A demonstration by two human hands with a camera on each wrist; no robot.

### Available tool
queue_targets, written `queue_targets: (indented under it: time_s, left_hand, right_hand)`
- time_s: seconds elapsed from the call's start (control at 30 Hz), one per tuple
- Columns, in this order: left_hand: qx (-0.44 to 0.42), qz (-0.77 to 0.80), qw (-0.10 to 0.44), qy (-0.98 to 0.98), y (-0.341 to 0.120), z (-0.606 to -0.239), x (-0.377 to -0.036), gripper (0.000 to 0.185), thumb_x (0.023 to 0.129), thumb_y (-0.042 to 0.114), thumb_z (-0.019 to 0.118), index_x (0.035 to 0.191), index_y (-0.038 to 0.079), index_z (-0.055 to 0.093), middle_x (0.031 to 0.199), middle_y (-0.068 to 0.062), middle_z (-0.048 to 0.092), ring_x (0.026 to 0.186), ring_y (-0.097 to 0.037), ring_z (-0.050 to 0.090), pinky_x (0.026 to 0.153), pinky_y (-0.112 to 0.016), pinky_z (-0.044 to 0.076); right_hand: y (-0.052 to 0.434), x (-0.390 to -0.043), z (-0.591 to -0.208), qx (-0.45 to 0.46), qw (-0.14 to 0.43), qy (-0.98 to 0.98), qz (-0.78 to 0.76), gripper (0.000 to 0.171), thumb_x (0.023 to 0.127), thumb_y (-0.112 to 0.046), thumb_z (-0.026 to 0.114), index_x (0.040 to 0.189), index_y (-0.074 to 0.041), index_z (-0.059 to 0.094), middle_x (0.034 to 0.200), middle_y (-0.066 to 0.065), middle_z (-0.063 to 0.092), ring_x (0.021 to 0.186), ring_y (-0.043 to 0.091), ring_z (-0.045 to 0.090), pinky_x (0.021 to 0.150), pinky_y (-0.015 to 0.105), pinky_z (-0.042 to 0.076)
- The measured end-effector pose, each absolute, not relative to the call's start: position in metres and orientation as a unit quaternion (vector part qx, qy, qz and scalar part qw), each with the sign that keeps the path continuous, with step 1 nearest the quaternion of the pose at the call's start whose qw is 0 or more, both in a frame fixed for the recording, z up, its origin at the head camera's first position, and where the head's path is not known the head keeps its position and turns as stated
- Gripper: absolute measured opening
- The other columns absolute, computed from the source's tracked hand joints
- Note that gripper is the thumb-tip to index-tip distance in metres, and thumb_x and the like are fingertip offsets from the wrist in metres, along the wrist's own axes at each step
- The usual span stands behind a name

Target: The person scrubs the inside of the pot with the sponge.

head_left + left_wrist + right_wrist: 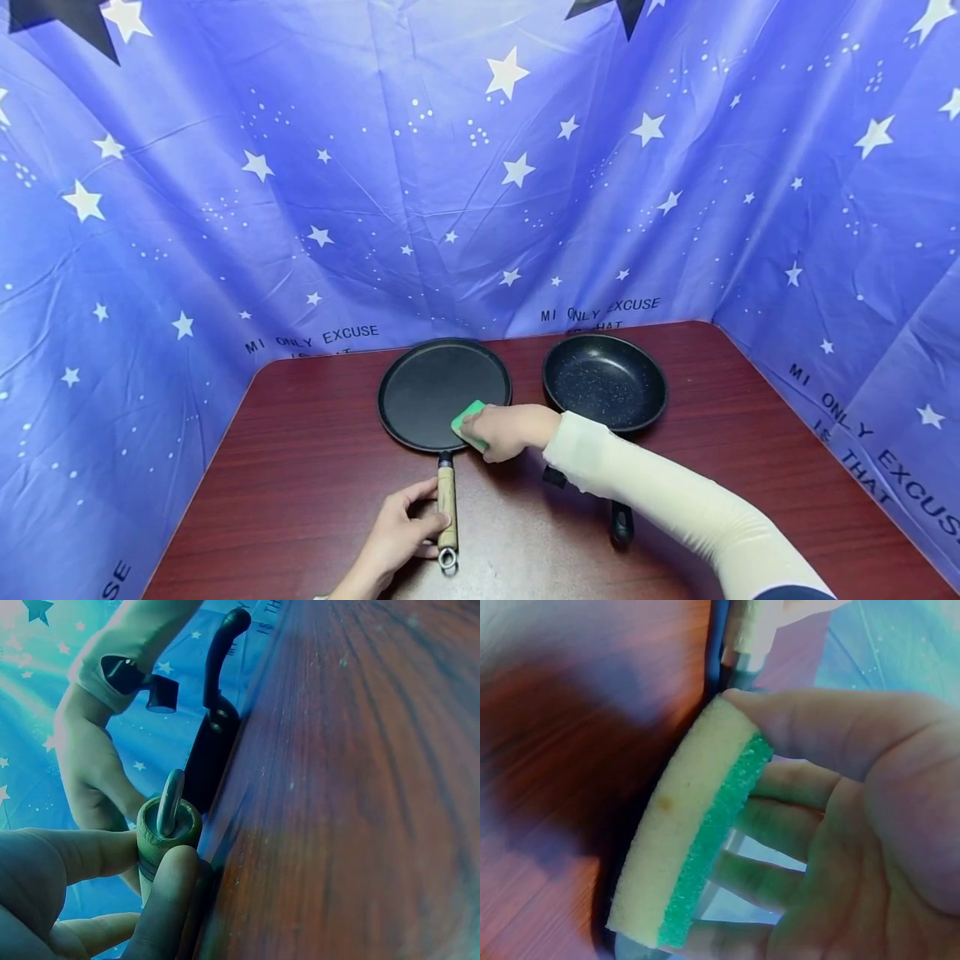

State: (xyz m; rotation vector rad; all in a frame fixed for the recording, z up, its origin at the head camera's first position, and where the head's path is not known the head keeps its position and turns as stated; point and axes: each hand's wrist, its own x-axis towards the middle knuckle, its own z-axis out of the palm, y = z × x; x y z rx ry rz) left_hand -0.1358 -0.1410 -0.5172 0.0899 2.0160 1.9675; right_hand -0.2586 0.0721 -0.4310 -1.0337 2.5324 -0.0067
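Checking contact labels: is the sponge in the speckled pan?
No: the right hand holds the sponge on the flat griddle pan.

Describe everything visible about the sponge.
The sponge is a flat rectangular pad in two layers: pale yellow foam and a rough green scouring side. The right hand grips it, thumb on one edge, fingers against the green face. It sits at the near right rim of the flat black pan, above the wooden handle; the foam shows a small brownish mark.

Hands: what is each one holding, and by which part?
The left hand grips the flat pan by its wooden handle, near the ring end. The right hand holds the sponge by its edges, thumb on top.
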Motion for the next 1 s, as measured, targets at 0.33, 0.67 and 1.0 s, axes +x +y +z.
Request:
queue_targets:
  time_s: [0.33,0.67,1.0]
  left_hand:
    - [0.031,0.688,0.161,0.707,-0.141,-0.517,-0.137,0.069,0.089,-0.001,0.073,0.151,-0.013,0.045,0.125,-0.018,0.063,0.075,-0.022,0.072,0.057,-0.036,0.066]
    - [0.029,0.685,0.160,0.710,-0.142,-0.517,-0.137,0.070,0.089,-0.001,0.073,0.151,-0.013,0.044,0.127,-0.019,0.062,0.074,-0.023,0.072,0.056,-0.034,0.066]
    - [0.029,0.685,0.165,0.709,-0.142,-0.516,-0.136,0.071,0.089,-0.001,0.073,0.152,-0.013,0.044,0.127,-0.019,0.061,0.073,-0.022,0.072,0.057,-0.034,0.065]
  right_hand:
    - [0.058,-0.250,-0.427,-0.419,0.202,0.885,0.015,0.019,0.099,-0.013,0.069,0.118,-0.014,0.067,0.157,0.005,0.053,0.145,0.022,0.047,0.121,0.028,0.039]
    - [0.034,-0.251,-0.423,-0.458,0.199,0.866,0.018,0.008,0.099,-0.010,0.067,0.102,-0.016,0.063,0.141,-0.001,0.063,0.119,0.014,0.058,0.100,0.023,0.048]
    - [0.014,-0.254,-0.427,-0.442,0.211,0.872,0.000,0.040,0.105,-0.014,0.060,0.145,-0.009,0.060,0.165,0.007,0.041,0.153,0.028,0.036,0.126,0.029,0.031]
